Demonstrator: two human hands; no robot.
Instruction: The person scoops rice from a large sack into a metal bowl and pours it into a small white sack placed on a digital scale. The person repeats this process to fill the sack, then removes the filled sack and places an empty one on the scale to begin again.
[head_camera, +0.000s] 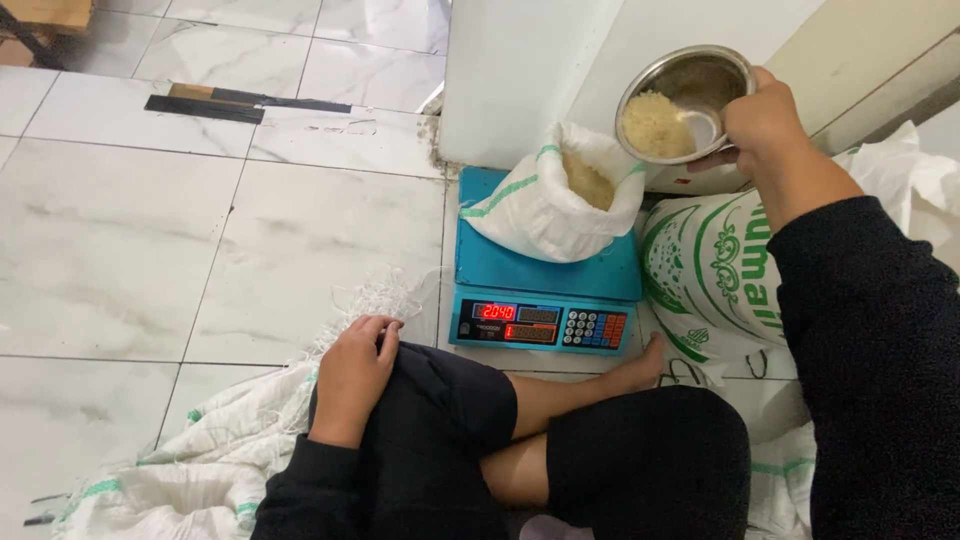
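Looking down from the head camera, the view took in a person seated cross-legged on a pale marble-tiled floor (180, 230), in front of a blue digital scale (545, 275) whose red display was lit. On the scale's platform stood a small white woven sack (540, 205) with a green stripe, its mouth rolled open and already holding a mound of rice (588, 183).

The right hand (765, 125) was raised above and to the right of the sack, fingers curled tight around the rim of a round steel bowl (690, 85). The bowl was tilted toward the camera and held a heap of rice on its left side, with what looked like a smaller metal scoop lying inside it. The bowl hung close to the sack's mouth but not over it, apart from the grain below.

The left hand (355, 370) held nothing; it lay loosely bent on the left knee, fingertips draped over the dark cloth.

Beside the scale on the right leaned a large printed green-and-white sack (715, 275), and empty white sacking (210, 460) with frayed threads lay on the floor at the left.

By the look of it, the step in hand was topping up the small sack to a weight. The next move would call for bringing the bowl over the open mouth and tipping gently, with an eye on the display.
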